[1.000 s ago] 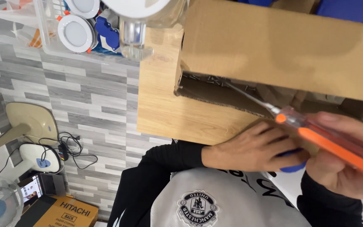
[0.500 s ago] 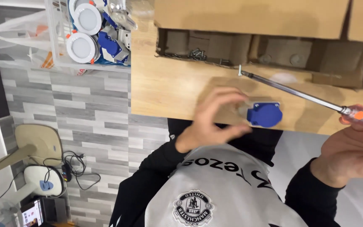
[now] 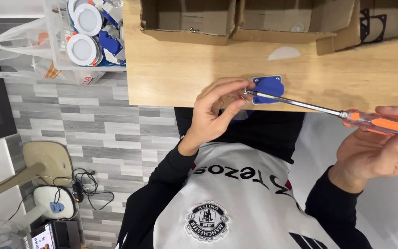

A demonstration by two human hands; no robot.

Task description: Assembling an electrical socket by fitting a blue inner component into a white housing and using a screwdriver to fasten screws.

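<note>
Left hand (image 3: 217, 113) pinched a small screw (image 3: 245, 91) at the screwdriver (image 3: 328, 112) tip. Right hand (image 3: 376, 150) was wrapped round the orange handle. Blue plate (image 3: 268, 88) lay flat on the wooden table (image 3: 180, 69) by its near edge. Screw looked set on the tip, not yet driven; corner holes too small to tell.

The blue plastic plate (image 3: 268, 89) is sitting on the light wood-grain table (image 3: 171, 69), with brown cardboard boxes (image 3: 249, 20) lining the table's far side. The screwdriver (image 3: 328, 111) is showing off a clear orange handle and silver shaft. The floor (image 3: 84, 120) beside the table is running grey striped planks.
</note>
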